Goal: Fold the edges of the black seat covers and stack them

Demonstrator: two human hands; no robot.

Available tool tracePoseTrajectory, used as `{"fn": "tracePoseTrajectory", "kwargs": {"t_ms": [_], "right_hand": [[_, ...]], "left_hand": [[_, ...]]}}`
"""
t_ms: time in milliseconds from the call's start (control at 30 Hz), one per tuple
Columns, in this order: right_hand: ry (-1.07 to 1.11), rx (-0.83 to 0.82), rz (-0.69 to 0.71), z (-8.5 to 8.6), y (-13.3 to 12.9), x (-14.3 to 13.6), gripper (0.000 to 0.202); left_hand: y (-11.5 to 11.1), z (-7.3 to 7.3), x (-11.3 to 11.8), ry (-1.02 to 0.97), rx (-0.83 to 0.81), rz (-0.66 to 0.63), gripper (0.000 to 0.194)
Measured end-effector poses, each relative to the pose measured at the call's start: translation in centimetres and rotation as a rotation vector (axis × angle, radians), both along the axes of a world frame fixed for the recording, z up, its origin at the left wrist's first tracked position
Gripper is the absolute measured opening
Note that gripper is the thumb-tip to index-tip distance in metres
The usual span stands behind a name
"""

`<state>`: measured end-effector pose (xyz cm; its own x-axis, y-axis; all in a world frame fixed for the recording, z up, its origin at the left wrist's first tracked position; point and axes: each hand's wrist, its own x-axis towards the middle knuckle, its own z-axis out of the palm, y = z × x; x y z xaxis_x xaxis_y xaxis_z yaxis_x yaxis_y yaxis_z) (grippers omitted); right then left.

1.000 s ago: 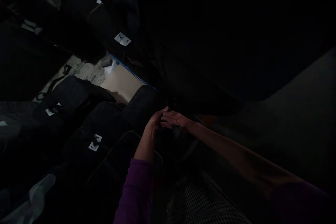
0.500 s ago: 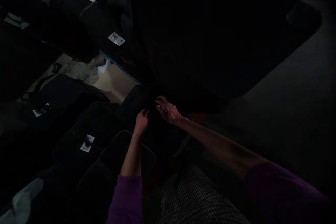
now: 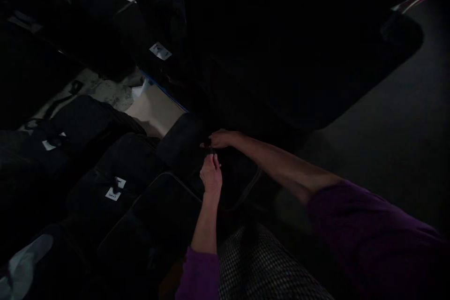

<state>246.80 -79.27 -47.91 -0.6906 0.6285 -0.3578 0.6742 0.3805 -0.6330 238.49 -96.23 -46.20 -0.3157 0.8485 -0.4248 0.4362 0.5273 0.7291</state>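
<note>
My left hand is closed, fingertips pinched together over a black soft bag in front of me. Just beyond it my right hand curls its fingers around something dark and narrow, perhaps a strap. The two hands almost touch, and the dark thing seems to run between them. What exactly they hold is lost in the shadow. A paler piping line marks the bag's lower right edge. Close on the left lies another black bag with a similar piped edge.
Several black bags fill the left, some with white paper labels. A cardboard piece lies behind them. Another labelled dark bag stands further back. A large dark shape spans the upper right, with grey floor beyond.
My left hand has moved right and its fingers have pinched together. My right hand has turned over, its spread fingers now curled close to the left hand's fingertips.
</note>
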Motion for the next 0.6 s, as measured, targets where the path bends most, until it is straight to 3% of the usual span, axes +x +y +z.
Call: {"fn": "tracePoseTrajectory", "kwargs": {"t_ms": [67,167,300,400,467,533,600], "right_hand": [[-0.081,-0.068,0.094,0.1,0.2,0.0,0.024],[-0.136,-0.100,0.188,0.7,0.4,0.4,0.021],[-0.098,-0.058,0.285,1.7,-0.4,1.1,0.013],[-0.046,0.099,0.371,1.8,-1.7,1.8,0.020],[-0.039,0.291,0.438,1.2,-2.6,2.3,0.026],[-0.042,0.454,0.485,0.4,-3.4,2.7,0.030],[-0.029,0.516,0.494,-0.5,-3.9,3.1,0.031]], "left_hand": [[0.0,-0.7,0.1,0.192,-0.027,-0.048,0.031],[0.3,-1.2,-0.2,0.267,-0.055,-0.075,0.034],[0.4,-0.3,-1.2,0.282,-0.018,-0.161,0.039],[1.0,0.5,-2.8,0.352,0.093,-0.095,0.038],[2.1,0.2,-3.9,0.275,0.162,-0.116,0.037],[3.6,-0.8,-5.0,0.039,0.140,-0.224,0.045],[5.0,-1.9,-5.9,-0.186,0.066,-0.321,0.049]]}}
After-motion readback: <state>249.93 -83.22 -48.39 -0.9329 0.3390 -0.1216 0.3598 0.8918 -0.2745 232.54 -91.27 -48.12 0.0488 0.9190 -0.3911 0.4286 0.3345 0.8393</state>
